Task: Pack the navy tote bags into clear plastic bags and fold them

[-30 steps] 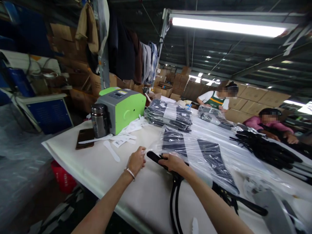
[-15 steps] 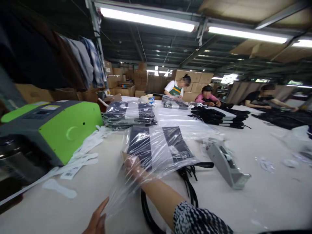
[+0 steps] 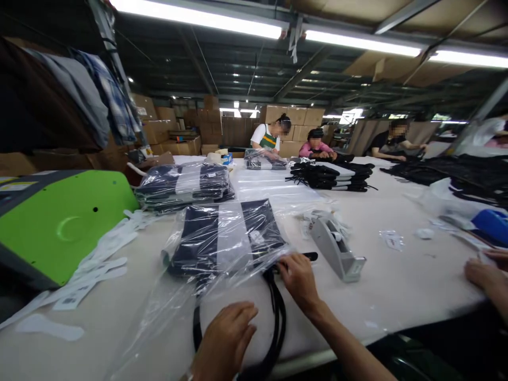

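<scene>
Bag (image 3: 232,235) in clear plastic (image 3: 169,291), just beyond empty, loose left fingers (image 3: 243,308), right fingers (image 3: 286,262) pinching the plastic's near right corner

Dark flat bag (image 3: 194,238) under a clear plastic sleeve (image 3: 153,307). The bag lies flat on the pale tabletop, slightly askew; a broad whitish band (image 3: 232,233) crosses its middle from far edge to near edge, dividing the dark face into two panels. A small pale mark shows on the right panel. The sleeve is creased and glossy, its loose film trailing beyond the bag toward the near left. Black straps (image 3: 280,317) emerge at the near edge and curve toward the viewer, outside the film. Owing to glare, full enclosure of the bag's near right corner cannot be confirmed.
</scene>
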The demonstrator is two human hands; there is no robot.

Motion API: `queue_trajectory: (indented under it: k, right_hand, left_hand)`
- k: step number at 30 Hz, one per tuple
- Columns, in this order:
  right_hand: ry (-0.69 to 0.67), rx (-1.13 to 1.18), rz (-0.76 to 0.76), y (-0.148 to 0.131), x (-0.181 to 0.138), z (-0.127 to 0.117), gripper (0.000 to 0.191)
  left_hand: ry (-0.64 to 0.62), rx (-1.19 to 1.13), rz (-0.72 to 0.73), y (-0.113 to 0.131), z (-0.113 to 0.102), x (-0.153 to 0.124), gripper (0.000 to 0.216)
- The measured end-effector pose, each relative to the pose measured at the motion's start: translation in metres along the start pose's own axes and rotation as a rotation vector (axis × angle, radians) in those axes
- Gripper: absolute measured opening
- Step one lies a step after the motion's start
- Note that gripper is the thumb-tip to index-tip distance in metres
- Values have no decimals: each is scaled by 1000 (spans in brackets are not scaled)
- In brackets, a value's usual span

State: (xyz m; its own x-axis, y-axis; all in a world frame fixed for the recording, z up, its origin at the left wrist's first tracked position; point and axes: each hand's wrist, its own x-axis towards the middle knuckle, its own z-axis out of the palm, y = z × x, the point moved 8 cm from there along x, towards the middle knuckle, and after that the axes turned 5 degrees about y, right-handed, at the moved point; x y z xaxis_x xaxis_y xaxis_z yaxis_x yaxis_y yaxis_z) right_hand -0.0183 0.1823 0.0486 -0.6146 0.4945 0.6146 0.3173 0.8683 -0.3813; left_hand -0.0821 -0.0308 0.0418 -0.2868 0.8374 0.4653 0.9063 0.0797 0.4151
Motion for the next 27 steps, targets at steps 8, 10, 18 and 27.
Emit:
queue_trajectory:
  k: [8,10,18,27]
  right_hand:
    - [-218,203,447,101,29,13,32]
    - [-223,272,487,107,36,20,25]
    - [-274,678,711,132,25,39,40]
    - [-78,930,804,165,15,16,35]
  left_hand:
    - [-141,120,-50,3,104,161,49]
    - [-140,115,-73,2,112,176,43]
    - [-201,69,-110,8,117,191,28]
    - [-137,119,-259,1,104,186,12]
